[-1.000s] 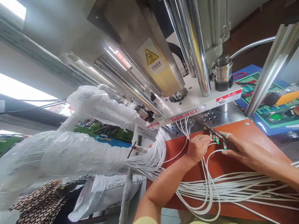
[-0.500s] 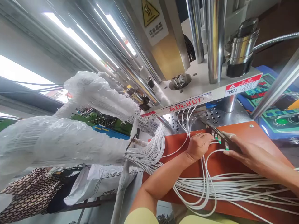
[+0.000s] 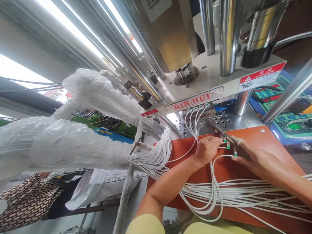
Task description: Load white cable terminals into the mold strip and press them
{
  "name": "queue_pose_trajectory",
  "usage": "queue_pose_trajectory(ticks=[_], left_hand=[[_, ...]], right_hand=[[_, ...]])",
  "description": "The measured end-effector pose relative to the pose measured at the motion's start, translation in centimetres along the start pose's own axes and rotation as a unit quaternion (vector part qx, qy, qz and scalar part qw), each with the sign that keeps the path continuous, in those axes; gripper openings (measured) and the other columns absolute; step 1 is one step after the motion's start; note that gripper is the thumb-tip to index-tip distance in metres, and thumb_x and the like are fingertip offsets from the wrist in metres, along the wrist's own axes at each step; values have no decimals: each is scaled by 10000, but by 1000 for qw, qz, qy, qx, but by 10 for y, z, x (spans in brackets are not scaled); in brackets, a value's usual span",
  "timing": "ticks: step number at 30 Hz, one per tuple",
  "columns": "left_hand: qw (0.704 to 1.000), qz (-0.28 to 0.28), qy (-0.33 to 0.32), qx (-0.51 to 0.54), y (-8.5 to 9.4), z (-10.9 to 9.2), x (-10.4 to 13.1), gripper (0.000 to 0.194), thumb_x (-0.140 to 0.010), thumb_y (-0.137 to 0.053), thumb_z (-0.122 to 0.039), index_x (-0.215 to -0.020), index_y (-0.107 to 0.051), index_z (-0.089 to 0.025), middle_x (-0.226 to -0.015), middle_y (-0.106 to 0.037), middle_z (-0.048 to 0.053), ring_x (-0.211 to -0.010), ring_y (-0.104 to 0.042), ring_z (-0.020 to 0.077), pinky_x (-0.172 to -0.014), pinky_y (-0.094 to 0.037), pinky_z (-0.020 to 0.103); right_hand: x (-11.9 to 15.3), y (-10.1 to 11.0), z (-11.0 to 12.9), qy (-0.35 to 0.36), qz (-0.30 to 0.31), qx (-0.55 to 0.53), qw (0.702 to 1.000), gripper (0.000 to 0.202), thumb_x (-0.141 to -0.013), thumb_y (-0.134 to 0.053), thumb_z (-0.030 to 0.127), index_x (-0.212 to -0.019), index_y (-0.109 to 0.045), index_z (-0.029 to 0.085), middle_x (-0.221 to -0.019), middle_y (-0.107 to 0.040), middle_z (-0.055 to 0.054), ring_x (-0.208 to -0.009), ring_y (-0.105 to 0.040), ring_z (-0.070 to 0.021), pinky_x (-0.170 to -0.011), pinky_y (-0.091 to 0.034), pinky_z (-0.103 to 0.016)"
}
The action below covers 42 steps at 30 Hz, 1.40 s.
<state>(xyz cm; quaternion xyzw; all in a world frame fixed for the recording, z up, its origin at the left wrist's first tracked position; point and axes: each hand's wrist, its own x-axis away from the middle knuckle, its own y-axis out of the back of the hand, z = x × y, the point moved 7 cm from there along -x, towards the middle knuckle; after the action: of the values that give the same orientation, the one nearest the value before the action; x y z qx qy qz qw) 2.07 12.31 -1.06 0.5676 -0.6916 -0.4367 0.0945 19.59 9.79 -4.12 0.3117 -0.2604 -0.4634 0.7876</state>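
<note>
My right hand (image 3: 254, 157) is closed round a long, narrow metal mold bar (image 3: 226, 138), its thumb near the lower edge. Small connectors with green parts (image 3: 228, 146) are seated along the bar, and white cables run from them. My left hand (image 3: 208, 150) is at the bar's left side, fingers pinched on a cable connector at the bar; the fingertips partly hide it. Behind the hands, several white cables (image 3: 195, 126) end in connectors (image 3: 198, 108) in a metal block under the press's upper plate (image 3: 192, 101).
An orange-red work surface (image 3: 253, 139) carries a loose bundle of white cables (image 3: 234, 195). Plastic-wrapped cable bundles (image 3: 73, 139) hang on a rack at left. A blue control box (image 3: 290, 117) stands at right. Vertical steel posts (image 3: 229, 42) flank the press, and patterned cloth shows at lower left.
The press's upper plate has risen, so the connectors in the metal block beneath it now show. Both hands stay at the bar with hardly any shift.
</note>
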Motion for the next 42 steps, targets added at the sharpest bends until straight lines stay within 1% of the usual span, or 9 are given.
queue_pose_trajectory(ticks=[4, 8, 10, 14, 18, 22, 27, 35, 42], left_hand=[[999, -13, 35, 29, 5, -2, -5, 130, -929, -646, -148, -920, -757, -213, -907, -788, 31, -861, -744, 172, -854, -592, 289], [996, -26, 69, 53, 17, -7, -11, 43, -847, -769, -184, -871, -751, -214, -902, -776, 29, -872, -720, 180, -842, -579, 288], [991, -36, 97, 81, 23, -8, -13, 118, -803, -810, -187, -894, -738, -204, -925, -765, 39, -862, -712, 181, -810, -577, 282], [966, -59, 185, 168, 28, 0, -15, 135, -825, -769, -176, -902, -659, -182, -825, -755, 23, -745, -720, 157, -712, -553, 249], [939, -60, 242, 236, 26, 7, -15, 202, -909, -669, -234, -1059, -546, -179, -743, -755, 12, -590, -675, 128, -593, -498, 222], [947, -72, 219, 224, 34, 7, -17, 208, -967, -580, -250, -1159, -577, -168, -777, -774, 19, -519, -594, 95, -582, -484, 219], [964, -90, 178, 175, 42, 12, -17, 99, -893, -698, -213, -948, -778, -192, -943, -800, 48, -826, -734, 155, -802, -576, 280], [990, -53, 102, 87, 29, 14, -15, 124, -825, -757, -90, -846, -798, -205, -851, -794, 30, -799, -735, 170, -803, -575, 302], [992, -49, 91, 77, 24, 17, -18, 161, -837, -730, -58, -856, -794, -205, -847, -786, 25, -794, -724, 149, -800, -566, 268]], right_hand=[[-1, -2, 3, -7, 28, -6, 1000, 635, -969, -413, 583, -1518, -225, 325, -1379, -621, -92, -1087, -680, -327, -795, -573, -426], [-1, 0, 3, -38, 41, -27, 998, 601, -959, -419, 629, -1454, -312, 306, -1313, -652, -94, -1084, -674, -330, -844, -555, -450], [-1, 0, 4, -33, 41, -53, 997, 620, -946, -448, 658, -1440, -331, 302, -1330, -640, -91, -1099, -669, -322, -903, -543, -461], [-1, 2, 7, -4, 22, -77, 997, 621, -955, -475, 632, -1473, -332, 319, -1391, -611, -90, -1149, -657, -314, -969, -531, -468], [-1, 5, 8, -4, 0, -75, 997, 623, -942, -498, 628, -1473, -385, 323, -1287, -683, -80, -1097, -684, -322, -912, -561, -465], [-2, 5, 10, 6, -1, -76, 997, 623, -947, -495, 619, -1485, -380, 326, -1243, -703, -74, -1091, -688, -318, -883, -572, -439], [-3, 4, 9, 2, 14, -94, 996, 611, -957, -489, 608, -1475, -345, 317, -1330, -656, -64, -1147, -661, -303, -929, -546, -431], [0, 8, 17, -33, 48, -108, 993, 621, -942, -454, 610, -1457, -325, 288, -1419, -593, -88, -1214, -615, -310, -1019, -478, -466], [0, 10, 19, -27, 47, -115, 992, 619, -927, -433, 629, -1426, -367, 268, -1341, -638, -74, -1142, -650, -285, -935, -509, -413]])
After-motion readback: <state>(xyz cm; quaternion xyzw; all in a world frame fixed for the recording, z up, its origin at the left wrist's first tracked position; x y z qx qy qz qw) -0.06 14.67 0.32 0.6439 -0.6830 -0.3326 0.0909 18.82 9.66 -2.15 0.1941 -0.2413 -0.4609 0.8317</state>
